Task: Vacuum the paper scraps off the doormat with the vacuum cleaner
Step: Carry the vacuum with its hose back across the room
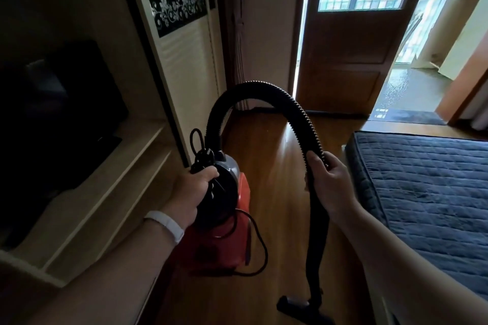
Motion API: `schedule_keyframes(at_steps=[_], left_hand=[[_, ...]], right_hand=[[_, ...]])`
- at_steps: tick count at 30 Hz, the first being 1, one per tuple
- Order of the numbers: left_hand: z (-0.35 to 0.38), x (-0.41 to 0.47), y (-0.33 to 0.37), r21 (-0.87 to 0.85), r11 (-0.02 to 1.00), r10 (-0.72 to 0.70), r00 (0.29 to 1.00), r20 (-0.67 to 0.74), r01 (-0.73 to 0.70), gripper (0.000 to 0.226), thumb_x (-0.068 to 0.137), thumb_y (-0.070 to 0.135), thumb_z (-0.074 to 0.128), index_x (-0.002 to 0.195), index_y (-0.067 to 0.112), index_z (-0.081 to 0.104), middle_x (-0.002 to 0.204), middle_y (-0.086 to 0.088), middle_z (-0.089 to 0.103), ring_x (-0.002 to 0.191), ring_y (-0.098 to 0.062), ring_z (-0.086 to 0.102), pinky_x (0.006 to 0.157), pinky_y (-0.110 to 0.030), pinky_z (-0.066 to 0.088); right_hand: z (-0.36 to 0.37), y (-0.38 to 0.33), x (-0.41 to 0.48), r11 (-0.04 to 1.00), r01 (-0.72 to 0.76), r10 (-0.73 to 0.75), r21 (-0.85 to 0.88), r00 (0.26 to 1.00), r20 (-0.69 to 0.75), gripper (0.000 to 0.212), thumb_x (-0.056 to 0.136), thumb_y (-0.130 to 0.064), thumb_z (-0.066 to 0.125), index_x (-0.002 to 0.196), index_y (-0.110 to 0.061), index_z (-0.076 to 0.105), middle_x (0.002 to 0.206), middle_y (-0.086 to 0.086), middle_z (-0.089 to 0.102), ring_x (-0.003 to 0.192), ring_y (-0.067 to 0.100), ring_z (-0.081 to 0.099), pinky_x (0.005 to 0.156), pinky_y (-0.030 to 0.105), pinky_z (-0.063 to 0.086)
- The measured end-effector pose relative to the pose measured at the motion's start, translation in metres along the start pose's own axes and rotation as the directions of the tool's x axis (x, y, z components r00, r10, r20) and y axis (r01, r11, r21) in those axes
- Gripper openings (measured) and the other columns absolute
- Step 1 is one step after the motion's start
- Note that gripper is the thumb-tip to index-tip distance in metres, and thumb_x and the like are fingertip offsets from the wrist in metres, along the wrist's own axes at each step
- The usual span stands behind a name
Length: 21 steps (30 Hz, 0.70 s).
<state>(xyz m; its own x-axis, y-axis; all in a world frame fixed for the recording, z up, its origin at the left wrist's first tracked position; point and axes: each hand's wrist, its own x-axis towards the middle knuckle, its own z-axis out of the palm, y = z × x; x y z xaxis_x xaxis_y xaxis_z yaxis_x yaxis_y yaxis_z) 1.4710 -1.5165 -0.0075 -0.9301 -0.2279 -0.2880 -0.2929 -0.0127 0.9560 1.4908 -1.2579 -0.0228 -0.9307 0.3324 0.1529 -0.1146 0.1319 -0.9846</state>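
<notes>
Since the doormat (412, 116) lies ahead, we carry the vacuum cleaner (232, 219) level.
Our left hand (191, 192) grips its top, our right hand (330, 182) grips its hose (290, 99).

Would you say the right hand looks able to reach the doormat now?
Probably not: the right hand grips the hose, and the doormat lies well ahead by the door, though the floor between looks clear.

One vacuum cleaner (227, 199), one doormat (412, 117) — one mattress (427, 192), one door (351, 47).
</notes>
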Motion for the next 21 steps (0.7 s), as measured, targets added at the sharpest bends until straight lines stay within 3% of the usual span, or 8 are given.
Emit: schedule_keyframes(at_steps=[4, 9, 14, 17, 21], left_hand=[[0.015, 0.053, 0.006, -0.003, 0.999, -0.031, 0.999, 0.027, 0.031, 0.006, 0.087, 0.011, 0.066, 0.081, 0.013, 0.066, 0.044, 0.008, 0.059, 0.047, -0.013, 0.057, 0.053, -0.025, 0.044], [0.032, 0.133, 0.007, 0.005, 0.994, -0.113, 0.988, 0.106, 0.113, 0.013, 0.084, 0.012, 0.068, 0.073, 0.014, 0.062, 0.053, 0.001, 0.059, 0.047, -0.015, 0.055, 0.053, -0.027, 0.044], [0.042, 0.229, 0.021, 0.048, 0.991, -0.131, 0.976, 0.176, 0.125, 0.006, 0.084, 0.015, 0.069, 0.08, 0.013, 0.065, 0.068, -0.005, 0.063, 0.06, -0.022, 0.06, 0.06, -0.032, 0.05], [0.05, 0.285, 0.039, 0.1, 0.99, -0.114, 0.971, 0.212, 0.095, 0.016, 0.082, 0.02, 0.07, 0.097, 0.012, 0.069, 0.089, -0.011, 0.072, 0.084, -0.03, 0.069, 0.074, -0.041, 0.058], [0.065, 0.352, 0.068, 0.136, 0.99, -0.079, 0.961, 0.265, 0.044, 0.022, 0.083, 0.019, 0.07, 0.103, 0.011, 0.069, 0.088, -0.01, 0.071, 0.081, -0.029, 0.068, 0.063, -0.032, 0.051]], right_hand=[[0.011, 0.011, 0.045, 1.0, -0.007, 0.006, -0.023, 1.0, -0.025, 0.03, 0.095, -0.033, 0.061, 0.07, -0.017, 0.057, 0.055, 0.003, 0.057, 0.05, 0.023, 0.053, 0.048, 0.033, 0.044], [0.037, 0.034, 0.104, 0.998, -0.024, 0.019, -0.065, 0.996, -0.082, 0.029, 0.095, -0.035, 0.061, 0.072, -0.017, 0.059, 0.054, 0.002, 0.059, 0.047, 0.021, 0.056, 0.049, 0.033, 0.047], [0.077, 0.049, 0.175, 0.992, -0.05, 0.031, -0.115, 0.986, -0.162, 0.031, 0.089, -0.042, 0.06, 0.072, -0.017, 0.058, 0.052, 0.002, 0.057, 0.044, 0.02, 0.055, 0.049, 0.033, 0.046], [0.103, 0.052, 0.22, 0.989, -0.07, 0.042, -0.133, 0.979, -0.201, 0.028, 0.096, -0.033, 0.06, 0.074, -0.016, 0.058, 0.051, 0.0, 0.058, 0.044, 0.019, 0.056, 0.049, 0.033, 0.046], [0.129, 0.049, 0.272, 0.985, -0.087, 0.045, -0.15, 0.963, -0.265, 0.027, 0.098, -0.031, 0.059, 0.075, -0.015, 0.058, 0.051, -0.001, 0.058, 0.044, 0.017, 0.056, 0.047, 0.031, 0.047]])
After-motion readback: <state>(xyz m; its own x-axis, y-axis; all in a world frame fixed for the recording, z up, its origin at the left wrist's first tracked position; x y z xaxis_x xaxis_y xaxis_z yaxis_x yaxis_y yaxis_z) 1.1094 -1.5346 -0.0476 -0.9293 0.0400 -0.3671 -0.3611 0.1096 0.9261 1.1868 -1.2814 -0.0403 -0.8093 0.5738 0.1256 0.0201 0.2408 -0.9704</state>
